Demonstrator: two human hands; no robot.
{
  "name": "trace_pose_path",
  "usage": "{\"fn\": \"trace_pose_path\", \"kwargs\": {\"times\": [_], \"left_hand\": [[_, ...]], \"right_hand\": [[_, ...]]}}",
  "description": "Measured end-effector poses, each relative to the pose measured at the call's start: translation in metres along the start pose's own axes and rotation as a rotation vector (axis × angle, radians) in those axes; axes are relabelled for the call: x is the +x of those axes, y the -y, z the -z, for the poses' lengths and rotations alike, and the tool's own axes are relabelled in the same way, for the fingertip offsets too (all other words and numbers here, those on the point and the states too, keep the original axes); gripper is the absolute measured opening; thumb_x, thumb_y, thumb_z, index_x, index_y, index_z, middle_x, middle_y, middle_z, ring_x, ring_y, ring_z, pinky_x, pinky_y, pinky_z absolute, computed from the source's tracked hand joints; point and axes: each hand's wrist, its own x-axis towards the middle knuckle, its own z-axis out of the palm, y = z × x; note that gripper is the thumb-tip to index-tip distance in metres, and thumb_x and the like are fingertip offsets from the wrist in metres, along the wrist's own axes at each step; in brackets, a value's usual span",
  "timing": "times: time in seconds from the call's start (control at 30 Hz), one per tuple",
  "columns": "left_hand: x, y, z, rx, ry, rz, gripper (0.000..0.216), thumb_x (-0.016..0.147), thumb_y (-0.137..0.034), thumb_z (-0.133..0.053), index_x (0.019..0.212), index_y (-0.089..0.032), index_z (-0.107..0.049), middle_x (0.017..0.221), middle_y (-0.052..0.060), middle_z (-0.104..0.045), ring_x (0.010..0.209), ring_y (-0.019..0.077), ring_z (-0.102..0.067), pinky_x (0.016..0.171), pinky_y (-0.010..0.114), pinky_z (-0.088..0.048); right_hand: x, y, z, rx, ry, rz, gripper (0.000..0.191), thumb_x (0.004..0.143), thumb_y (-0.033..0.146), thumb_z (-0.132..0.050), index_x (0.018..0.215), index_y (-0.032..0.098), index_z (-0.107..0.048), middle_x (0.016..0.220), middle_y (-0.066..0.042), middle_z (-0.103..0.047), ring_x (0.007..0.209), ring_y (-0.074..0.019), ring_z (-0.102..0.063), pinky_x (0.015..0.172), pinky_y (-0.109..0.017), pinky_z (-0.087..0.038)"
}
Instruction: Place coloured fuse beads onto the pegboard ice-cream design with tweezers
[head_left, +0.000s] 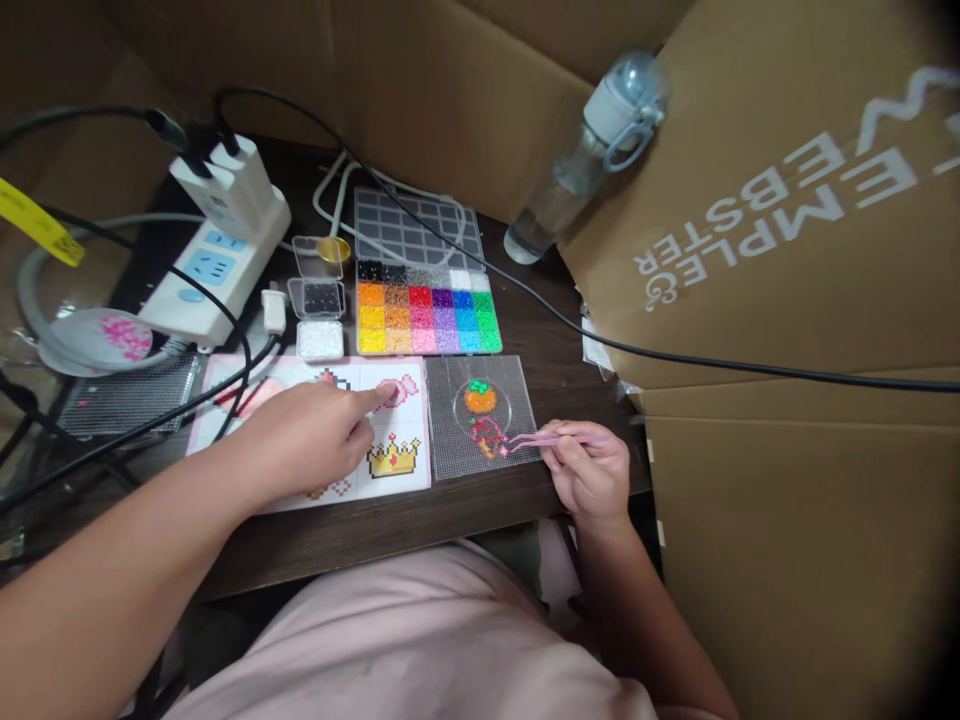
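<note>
My left hand (311, 440) lies over a printed pattern sheet (390, 480), its index finger stretched out onto a pink candy-like pixel picture (397, 392). Nothing is held in it; the other fingers curl under. Below that picture is a yellow crown design (393, 457). Pink tweezers (559, 438) are pinched in my right hand (592, 465), their tips at the lower right of a small red, brown and pink bead figure (489, 437). That figure sits on a clear pegboard (450, 455), just below an orange bead fruit (480, 398) with green leaves. Whether the tips grip a bead, I cannot tell.
Behind the sheet stands an open compartment box (427, 348) of coloured beads, beside small bead boxes (320, 340). A power strip (214, 275) and black cables crowd the left. One cable (675, 358) crosses rightward. A water bottle (570, 170) leans by cardboard walls (795, 320).
</note>
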Motion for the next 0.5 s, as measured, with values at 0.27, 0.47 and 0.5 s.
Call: {"fn": "trace_pose_path", "kwargs": {"times": [0.27,0.47,0.5], "left_hand": [[-0.008,-0.004,0.004,-0.040,-0.040,-0.046,0.056,0.090,-0.026,-0.031,0.144,-0.026,-0.047,0.093,0.017,-0.075,0.084,0.0324,-0.070,0.069,0.039,-0.047],[-0.011,-0.003,0.007,-0.059,-0.058,-0.039,0.056,0.090,-0.024,-0.032,0.144,-0.025,-0.046,0.100,0.016,-0.074,0.094,0.0294,-0.069,0.075,0.038,-0.048],[-0.012,-0.004,0.008,-0.056,-0.063,-0.039,0.055,0.090,-0.025,-0.032,0.143,-0.025,-0.047,0.100,0.016,-0.074,0.094,0.0289,-0.069,0.076,0.038,-0.048]], "right_hand": [[0.049,0.013,-0.002,0.251,0.064,-0.109,0.010,0.076,0.035,-0.075,0.085,0.029,-0.072,0.071,-0.003,-0.073,0.043,-0.0081,-0.041,0.038,-0.021,-0.030],[0.116,0.035,-0.044,0.246,0.150,-0.134,0.022,0.066,0.032,-0.082,0.081,0.021,-0.071,0.066,-0.003,-0.070,0.043,-0.0058,-0.040,0.039,-0.020,-0.031],[0.125,0.037,-0.055,0.244,0.164,-0.144,0.024,0.063,0.032,-0.084,0.078,0.018,-0.071,0.065,-0.002,-0.069,0.043,-0.0051,-0.040,0.040,-0.019,-0.031]]}}
